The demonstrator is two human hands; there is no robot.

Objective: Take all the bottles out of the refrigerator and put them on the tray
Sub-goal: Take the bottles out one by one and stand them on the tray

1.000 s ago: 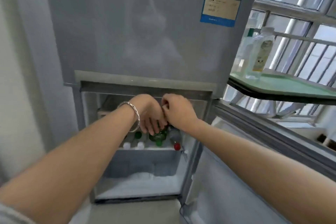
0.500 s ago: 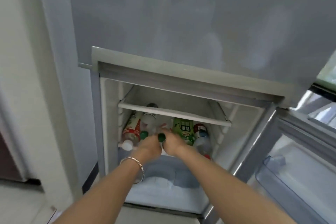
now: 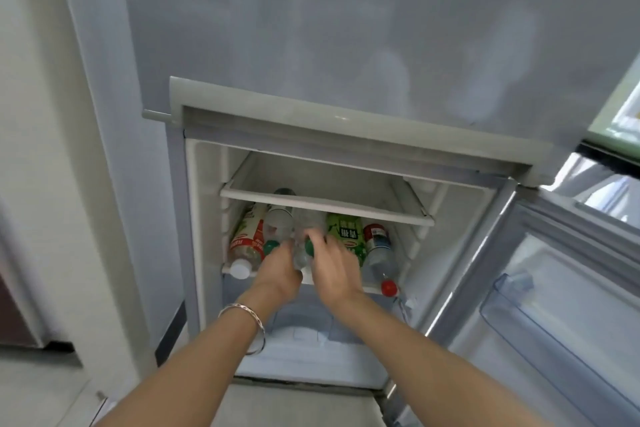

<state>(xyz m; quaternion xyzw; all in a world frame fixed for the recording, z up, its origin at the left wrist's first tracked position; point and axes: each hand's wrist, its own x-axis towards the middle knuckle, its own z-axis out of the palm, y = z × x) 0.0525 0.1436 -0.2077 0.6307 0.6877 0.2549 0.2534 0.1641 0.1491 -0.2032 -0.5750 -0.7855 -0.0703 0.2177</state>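
Clear green-capped plastic bottle (image 3: 298, 246) lies on the white refrigerator shelf (image 3: 367, 286), long axis running far-to-near, cap toward both hands. Left hand (image 3: 278, 272) and right hand (image 3: 332, 262) meet at its near end; fingers' closure I cannot tell.

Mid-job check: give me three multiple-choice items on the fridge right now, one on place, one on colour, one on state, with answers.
1. The bottles lie on:
A. the lower shelf
B. the top shelf
C. the door bin

2. The cap of the rightmost bottle is:
A. white
B. red
C. blue

3. The lower fridge door is:
A. shut
B. open
C. removed

A: the bottles lie on the lower shelf, under the bare top shelf.
B: the rightmost bottle ends in a red cap.
B: the lower door swings out to the right.
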